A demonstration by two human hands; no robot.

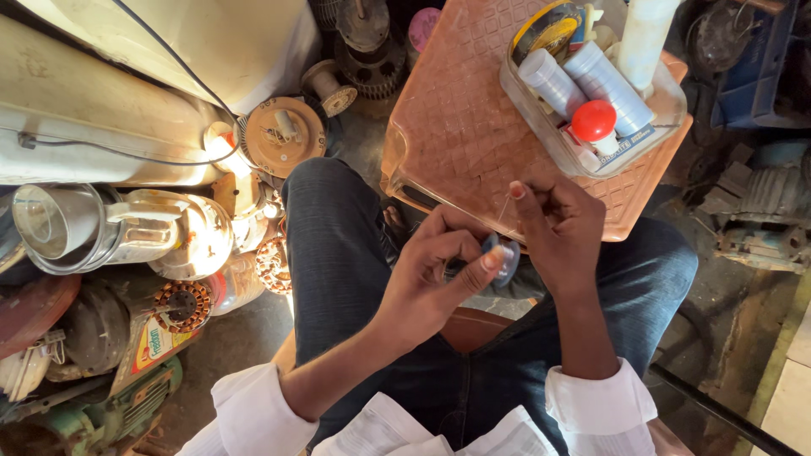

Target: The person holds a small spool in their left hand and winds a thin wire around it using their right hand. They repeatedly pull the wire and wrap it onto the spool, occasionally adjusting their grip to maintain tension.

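Note:
I sit with blue jeans on, both hands raised over my lap. My left hand (435,274) pinches a small bluish-grey spool (505,257) between thumb and fingers. My right hand (559,228) is closed just right of it, and its fingertips pinch a thin pale thread (504,207) that runs up from the spool. The two hands nearly touch. Most of the spool is hidden behind my fingers.
An orange plastic stool (460,118) stands in front of my knees and bears a clear tub (667,105) with tape rolls, white tubes and a red-capped bottle. Metal pots (76,228), motor windings (182,304) and fan parts crowd the floor at left. Grimy machine parts lie at right.

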